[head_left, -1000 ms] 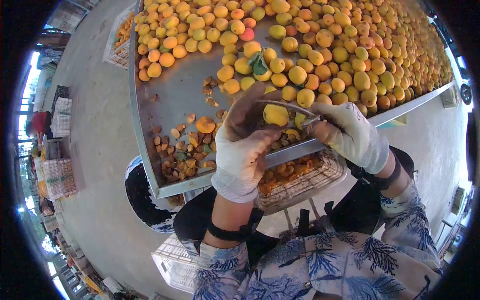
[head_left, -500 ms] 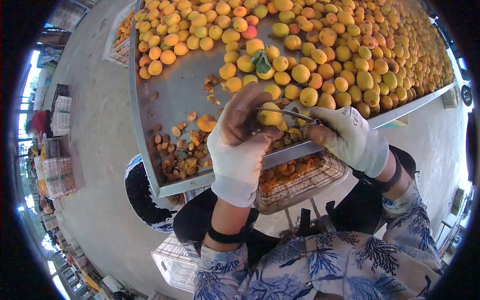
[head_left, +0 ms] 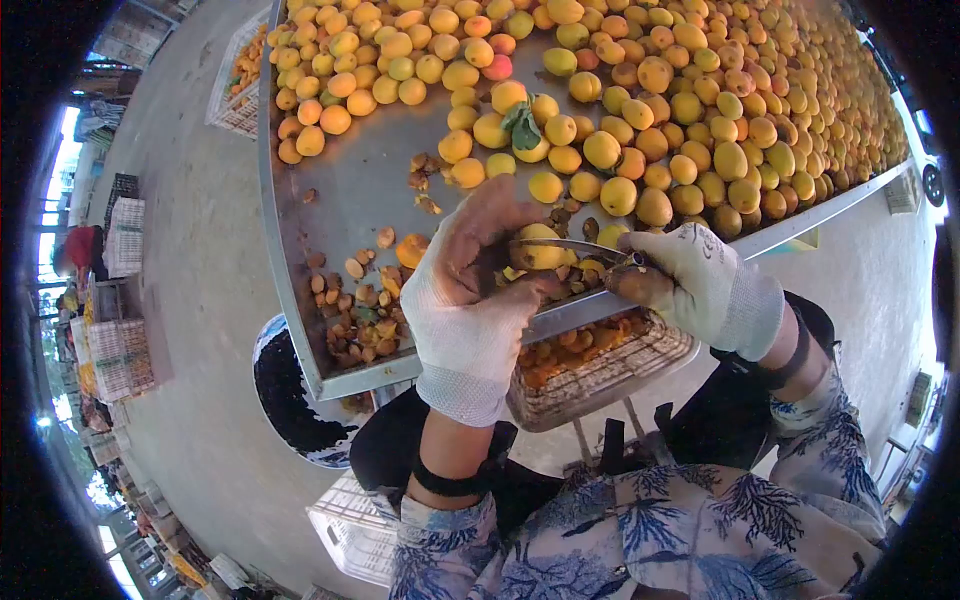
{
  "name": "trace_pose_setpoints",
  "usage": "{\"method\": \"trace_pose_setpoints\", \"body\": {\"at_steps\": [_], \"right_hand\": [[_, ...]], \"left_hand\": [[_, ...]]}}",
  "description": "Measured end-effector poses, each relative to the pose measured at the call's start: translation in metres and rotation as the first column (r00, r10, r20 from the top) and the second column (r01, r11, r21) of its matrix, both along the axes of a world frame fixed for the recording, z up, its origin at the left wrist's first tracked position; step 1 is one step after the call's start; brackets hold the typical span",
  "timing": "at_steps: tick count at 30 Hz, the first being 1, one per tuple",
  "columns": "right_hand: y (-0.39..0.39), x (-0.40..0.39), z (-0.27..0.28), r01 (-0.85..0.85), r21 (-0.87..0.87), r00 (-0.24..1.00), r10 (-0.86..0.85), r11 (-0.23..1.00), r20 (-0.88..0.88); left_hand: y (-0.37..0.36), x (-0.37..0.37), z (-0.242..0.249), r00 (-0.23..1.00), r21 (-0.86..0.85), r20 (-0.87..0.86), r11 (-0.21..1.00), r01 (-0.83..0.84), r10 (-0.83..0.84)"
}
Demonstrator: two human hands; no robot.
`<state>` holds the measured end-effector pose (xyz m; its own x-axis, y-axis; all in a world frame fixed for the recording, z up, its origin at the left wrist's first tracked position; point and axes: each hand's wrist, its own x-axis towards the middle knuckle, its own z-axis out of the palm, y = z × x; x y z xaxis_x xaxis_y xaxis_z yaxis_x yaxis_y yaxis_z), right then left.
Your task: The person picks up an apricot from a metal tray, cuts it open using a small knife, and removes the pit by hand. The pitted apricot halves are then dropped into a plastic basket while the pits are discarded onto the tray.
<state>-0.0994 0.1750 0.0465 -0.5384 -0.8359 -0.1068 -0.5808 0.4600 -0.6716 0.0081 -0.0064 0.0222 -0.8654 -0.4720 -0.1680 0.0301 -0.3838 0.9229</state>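
Note:
In a stained white glove, my left hand [head_left: 470,290] has its fingers round a yellow-orange fruit [head_left: 536,252] above the table's near edge. My right hand [head_left: 690,280], gloved too, grips a thin curved knife [head_left: 580,245] whose blade lies across the fruit. The metal table [head_left: 350,195] bears many whole orange and yellow fruits [head_left: 700,160]. Brown pits and scraps [head_left: 350,310] lie at its near left corner. Below the edge, a crate [head_left: 600,370] holds orange fruit pieces [head_left: 580,345].
A round tub [head_left: 300,400] with dark contents stands left of the table's corner. Beside it on the floor is a white crate [head_left: 350,525]. Another crate [head_left: 238,105] with orange contents stands beyond the table's left side. At the far left are stacked crates [head_left: 120,355] and a person in red [head_left: 78,248].
Both hands have moved slightly down in view with the fruit and knife. The left hand has also shifted a little left. The blade now lies more across the fruit's front.

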Motion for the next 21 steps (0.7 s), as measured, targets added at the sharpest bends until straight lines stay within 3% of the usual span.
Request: {"method": "trace_pose_setpoints", "body": {"at_steps": [3, 5, 9, 12, 15, 17, 21], "right_hand": [[0.000, -0.002, 0.001, -0.013, 0.053, 1.000, 0.011, 0.999, 0.028], [-0.002, -0.001, 0.007, -0.012, 0.120, 1.000, 0.013, 0.993, -0.001], [0.002, 0.003, 0.008, 0.009, 0.042, 0.996, -0.005, 0.999, -0.087], [0.004, 0.002, 0.007, -0.005, 0.158, 0.999, 0.012, 0.987, -0.046], [0.001, 0.004, 0.003, -0.018, 0.028, 0.998, 0.019, 0.999, -0.060], [-0.006, 0.006, 0.001, 0.006, 0.024, 0.997, -0.008, 1.000, 0.078], [-0.016, 0.013, -0.013, 0.041, -0.080, 0.987, -0.028, 0.996, 0.160]], "left_hand": [[0.000, 0.000, -0.001, 0.999, -0.084, -0.027, 0.996, 0.024, -0.026], [0.000, 0.000, -0.001, 0.999, 0.062, -0.030, 0.998, 0.019, -0.017], [0.002, 0.000, 0.005, 0.999, 0.074, 0.003, 0.996, 0.047, -0.048], [0.006, 0.001, 0.006, 0.999, 0.001, 0.031, 1.000, 0.023, -0.023], [0.006, 0.000, 0.007, 1.000, -0.013, -0.002, 1.000, -0.014, 0.014], [0.004, 0.000, 0.006, 0.999, 0.139, -0.041, 0.990, -0.017, 0.023], [0.004, -0.002, -0.006, 0.994, 0.152, -0.100, 0.988, -0.033, 0.049]]}}
